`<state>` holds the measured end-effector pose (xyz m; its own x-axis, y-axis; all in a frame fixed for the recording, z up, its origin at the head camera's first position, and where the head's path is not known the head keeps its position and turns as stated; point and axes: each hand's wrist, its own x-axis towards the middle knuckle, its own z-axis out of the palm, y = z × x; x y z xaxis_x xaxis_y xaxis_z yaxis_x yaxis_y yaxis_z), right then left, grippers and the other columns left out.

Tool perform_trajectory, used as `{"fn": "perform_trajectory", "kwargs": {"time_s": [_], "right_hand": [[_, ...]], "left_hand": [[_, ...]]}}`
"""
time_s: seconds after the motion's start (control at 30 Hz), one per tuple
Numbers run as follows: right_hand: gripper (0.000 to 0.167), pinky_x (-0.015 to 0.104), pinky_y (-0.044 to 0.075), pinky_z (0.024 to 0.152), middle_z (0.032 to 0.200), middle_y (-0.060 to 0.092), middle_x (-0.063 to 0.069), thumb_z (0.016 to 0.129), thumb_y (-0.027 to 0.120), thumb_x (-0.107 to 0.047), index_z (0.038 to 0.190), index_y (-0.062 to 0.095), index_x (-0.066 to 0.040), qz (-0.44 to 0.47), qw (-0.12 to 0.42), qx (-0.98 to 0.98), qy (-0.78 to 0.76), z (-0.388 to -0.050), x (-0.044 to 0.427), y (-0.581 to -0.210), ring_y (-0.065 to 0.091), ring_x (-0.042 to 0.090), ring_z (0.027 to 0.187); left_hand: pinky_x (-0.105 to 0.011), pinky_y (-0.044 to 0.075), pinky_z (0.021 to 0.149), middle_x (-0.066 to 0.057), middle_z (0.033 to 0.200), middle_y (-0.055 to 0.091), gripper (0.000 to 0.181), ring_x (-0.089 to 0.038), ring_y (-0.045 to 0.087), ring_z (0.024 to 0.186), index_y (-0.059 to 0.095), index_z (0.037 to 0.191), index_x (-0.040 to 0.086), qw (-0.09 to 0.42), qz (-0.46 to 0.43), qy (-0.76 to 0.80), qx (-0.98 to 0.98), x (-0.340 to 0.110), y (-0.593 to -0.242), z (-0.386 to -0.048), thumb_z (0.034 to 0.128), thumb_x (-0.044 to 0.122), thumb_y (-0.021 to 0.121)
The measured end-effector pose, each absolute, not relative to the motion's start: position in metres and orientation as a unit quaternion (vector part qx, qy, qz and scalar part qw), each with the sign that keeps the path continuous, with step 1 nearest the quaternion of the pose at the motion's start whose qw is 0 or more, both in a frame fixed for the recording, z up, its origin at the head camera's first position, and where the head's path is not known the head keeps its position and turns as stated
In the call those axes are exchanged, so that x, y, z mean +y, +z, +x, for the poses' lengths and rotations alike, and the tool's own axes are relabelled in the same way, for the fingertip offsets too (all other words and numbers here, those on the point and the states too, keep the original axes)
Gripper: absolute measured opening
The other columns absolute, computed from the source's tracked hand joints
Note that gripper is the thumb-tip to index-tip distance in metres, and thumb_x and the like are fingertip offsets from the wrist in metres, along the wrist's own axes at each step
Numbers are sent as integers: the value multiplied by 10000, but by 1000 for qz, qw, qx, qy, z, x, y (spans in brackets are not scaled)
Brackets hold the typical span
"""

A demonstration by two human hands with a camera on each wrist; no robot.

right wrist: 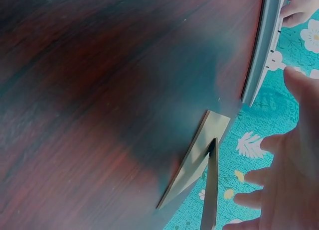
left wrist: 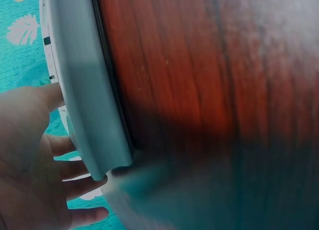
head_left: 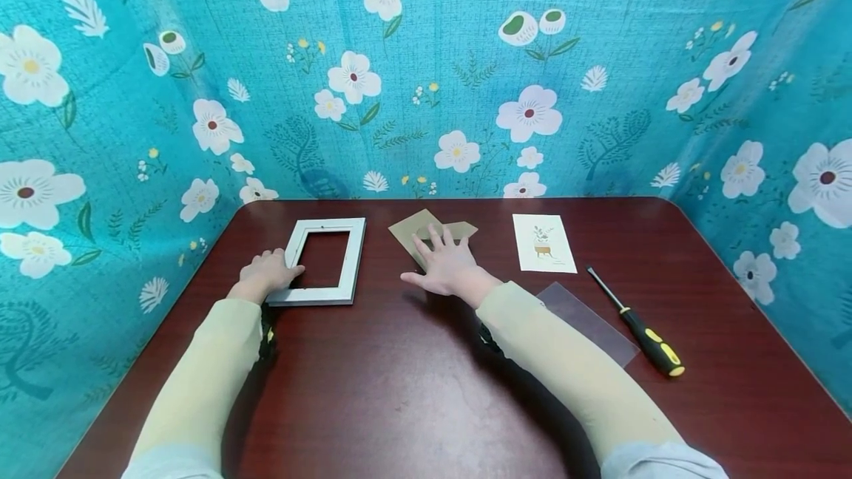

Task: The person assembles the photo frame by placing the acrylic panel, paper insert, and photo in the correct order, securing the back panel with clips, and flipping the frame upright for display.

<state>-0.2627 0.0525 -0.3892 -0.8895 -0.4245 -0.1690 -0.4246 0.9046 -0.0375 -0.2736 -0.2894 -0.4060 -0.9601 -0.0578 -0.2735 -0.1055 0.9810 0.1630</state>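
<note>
Tabletop workspace, floral cloth (head_left: 433,58) backdrop

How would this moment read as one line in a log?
left hand: grips white frame | right hand: fingers spread, near brown board | table's right side: printed card, clear sheet, screwdriver

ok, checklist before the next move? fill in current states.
1. Left grip on white frame: ok, at its left side.
2. Firmness of that hold: cannot tell.
3. Right grip holding brown board: not ok, fingers spread, not closed on it.
4. Clear sheet inside frame: not ok, lies apart, partly hidden by the right arm.
5. Printed card picture side up: ok.
6. Screwdriver away from frame: ok.
</note>
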Motion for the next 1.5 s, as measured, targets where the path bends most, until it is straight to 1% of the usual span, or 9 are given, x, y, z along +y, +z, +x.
{"fn": "perform_trajectory", "kwargs": {"time_s": [0.27, 0.43, 0.53, 0.6, 0.73, 0.9, 1.07, 1.3, 1.5], "right_hand": [[802, 646, 152, 1080, 1599, 111, 168, 945, 357, -674, 1564, 168, -201, -223, 94, 970, -14, -264, 43, -390, 80, 383, 1452], [790, 634, 158, 1086, 1597, 133, 160, 949, 368, -662, 1563, 177, -203, -223, 91, 970, -18, -267, 37, -391, 100, 373, 1452], [778, 607, 177, 1094, 1594, 152, 156, 956, 359, -655, 1561, 186, -198, -223, 87, 971, -14, -269, 34, -392, 114, 359, 1452], [767, 584, 190, 1101, 1592, 163, 156, 964, 350, -647, 1560, 193, -191, -222, 87, 971, -14, -270, 31, -391, 122, 350, 1453], [754, 549, 214, 1104, 1581, 200, 160, 970, 343, -640, 1553, 226, -176, -219, 89, 971, -21, -272, 26, -391, 155, 343, 1446], [744, 499, 249, 1105, 1563, 258, 153, 977, 343, -626, 1546, 247, -156, -217, 102, 969, -60, -274, 19, -394, 205, 334, 1433], [749, 462, 242, 1118, 1548, 293, 160, 985, 326, -617, 1535, 268, -112, -209, 117, 961, -135, -277, 12, -396, 242, 331, 1423], [707, 396, 247, 1122, 1526, 345, 140, 1013, 321, -564, 1507, 319, -58, -200, 133, 938, -251, -279, 1, -399, 301, 280, 1405], [662, 377, 274, 1110, 1497, 388, 159, 1025, 373, -491, 1488, 336, -19, -167, 155, 898, -377, -277, -9, -402, 361, 255, 1375]], "left_hand": [[-570, 434, 871, -340, 1166, 449, 626, -450, 450, 1090, 415, 1290, -166, 115, -58, 90, 988, -286, -406, -278, 948, 328, 590], [-473, 476, 738, -262, 1017, 557, 482, -345, 538, 892, 527, 1165, -125, 117, -73, 108, 985, -284, -405, -280, 937, 291, 611], [-423, 469, 669, -227, 950, 592, 421, -303, 553, 799, 543, 1115, -107, 121, -81, 123, 982, -284, -403, -280, 937, 269, 610], [-410, 464, 658, -222, 939, 591, 406, -297, 550, 784, 541, 1103, -108, 121, -79, 130, 981, -284, -403, -280, 935, 256, 607], [-385, 444, 617, -200, 869, 587, 334, -288, 545, 737, 570, 1024, -89, 120, -71, 134, 981, -284, -401, -281, 928, 229, 594], [-368, 423, 595, -177, 822, 578, 287, -277, 537, 702, 583, 969, -70, 120, -60, 134, 982, -285, -402, -282, 921, 213, 582], [-372, 419, 606, -164, 798, 567, 268, -269, 524, 693, 581, 922, -50, 123, -49, 130, 983, -288, -405, -284, 925, 218, 583], [-405, 447, 669, -212, 898, 594, 329, -299, 544, 767, 568, 1020, -96, 127, -49, 132, 982, -289, -404, -283, 925, 218, 586], [-375, 435, 640, -193, 858, 579, 332, -292, 539, 750, 564, 1038, -102, 124, -50, 148, 980, -285, -401, -279, 936, 213, 593]]}}
